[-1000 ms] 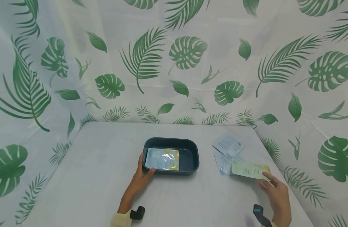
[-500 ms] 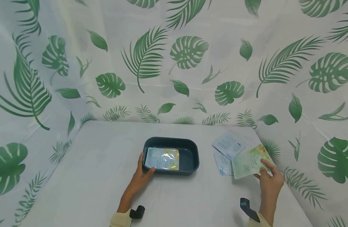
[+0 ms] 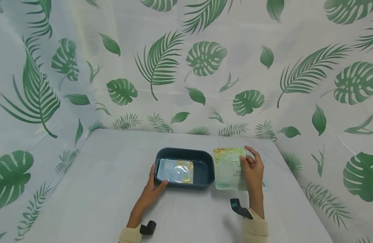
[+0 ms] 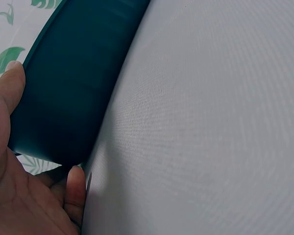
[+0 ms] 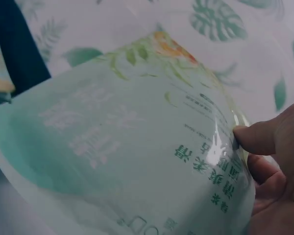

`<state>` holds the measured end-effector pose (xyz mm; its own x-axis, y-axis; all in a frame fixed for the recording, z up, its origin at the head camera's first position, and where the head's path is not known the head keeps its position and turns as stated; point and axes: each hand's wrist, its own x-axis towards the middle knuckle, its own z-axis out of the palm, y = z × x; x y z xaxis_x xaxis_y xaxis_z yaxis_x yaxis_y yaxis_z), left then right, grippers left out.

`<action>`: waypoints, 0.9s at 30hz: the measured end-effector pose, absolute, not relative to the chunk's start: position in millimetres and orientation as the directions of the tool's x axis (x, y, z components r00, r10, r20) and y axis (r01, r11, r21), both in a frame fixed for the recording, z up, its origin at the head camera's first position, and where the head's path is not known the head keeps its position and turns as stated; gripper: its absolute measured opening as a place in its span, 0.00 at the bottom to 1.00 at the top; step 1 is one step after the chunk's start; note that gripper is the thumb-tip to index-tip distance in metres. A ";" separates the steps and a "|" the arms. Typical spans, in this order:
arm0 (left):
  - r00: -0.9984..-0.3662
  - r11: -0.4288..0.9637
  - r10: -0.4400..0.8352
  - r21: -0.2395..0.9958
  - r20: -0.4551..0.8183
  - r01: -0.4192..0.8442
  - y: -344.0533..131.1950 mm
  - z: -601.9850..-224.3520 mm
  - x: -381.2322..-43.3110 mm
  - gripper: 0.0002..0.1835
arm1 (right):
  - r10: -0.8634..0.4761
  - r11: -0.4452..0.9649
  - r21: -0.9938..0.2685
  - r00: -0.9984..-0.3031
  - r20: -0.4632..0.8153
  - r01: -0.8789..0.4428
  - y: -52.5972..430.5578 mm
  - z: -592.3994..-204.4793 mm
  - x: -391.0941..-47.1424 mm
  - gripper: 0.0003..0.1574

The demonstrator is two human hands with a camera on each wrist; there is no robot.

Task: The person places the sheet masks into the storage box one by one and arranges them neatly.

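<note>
My right hand [image 3: 254,170] pinches a pale green face mask packet [image 3: 230,168] by its right edge, thumb in front. Flowers and leaves are printed along the packet's top, and it stands tilted up just right of a dark blue bin [image 3: 204,170]. In the right wrist view the packet's glossy front [image 5: 112,147] bends slightly beneath the thumb. At the bin's front left corner my left hand [image 3: 150,190] holds on, thumb at the rim and fingers along the end wall. A light blue packet [image 3: 174,170] lies flat in the bin's left part.
Behind my right wrist, a small corner of a pale packet [image 3: 264,185] shows on the white tabletop [image 3: 92,189]. A leaf-printed curtain [image 3: 162,101] encloses the table at the back and sides.
My right hand has lifted the green packet off the right-hand pile and carried it left to beside the bin, turning it more upright. The left hand and bin stay put.
</note>
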<state>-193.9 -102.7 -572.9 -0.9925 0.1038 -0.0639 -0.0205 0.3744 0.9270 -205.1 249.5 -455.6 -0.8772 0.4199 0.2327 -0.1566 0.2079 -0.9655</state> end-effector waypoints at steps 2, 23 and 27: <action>-0.993 0.373 0.102 0.928 -0.061 -0.019 -103.5 -573.2 -194.3 0.49 | 0.338 0.221 -0.958 -0.907 0.252 -0.184 235.3 -455.5 -217.7 0.25; -0.990 0.304 0.143 0.952 -0.003 0.041 -110.2 -575.2 -196.2 0.48 | -0.290 0.661 -0.596 -0.888 0.358 -0.456 95.1 -476.5 -290.9 0.13; -0.991 0.311 0.137 0.949 0.001 0.044 -107.7 -576.0 -196.5 0.49 | -0.317 0.654 -0.566 -0.861 0.397 -0.502 93.6 -466.1 -300.2 0.13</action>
